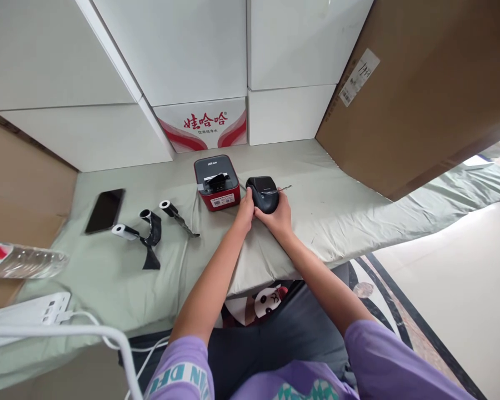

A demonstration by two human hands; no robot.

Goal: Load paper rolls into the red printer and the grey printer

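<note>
A small black printer-like device [263,191] lies on the pale green cloth of the table [341,211]. My left hand [245,211] grips its left side and my right hand [280,215] cups its near right side. Just to its left stands a red and black box-shaped device [216,183] with its top open. Further left lie three white spools with black ribbon [149,230] trailing from them.
A black phone [105,210] lies at the left. A plastic water bottle [20,260] and a white power strip [29,311] with cables sit at the near left. White cartons [200,125] line the back; a large brown cardboard box [416,94] stands at the right.
</note>
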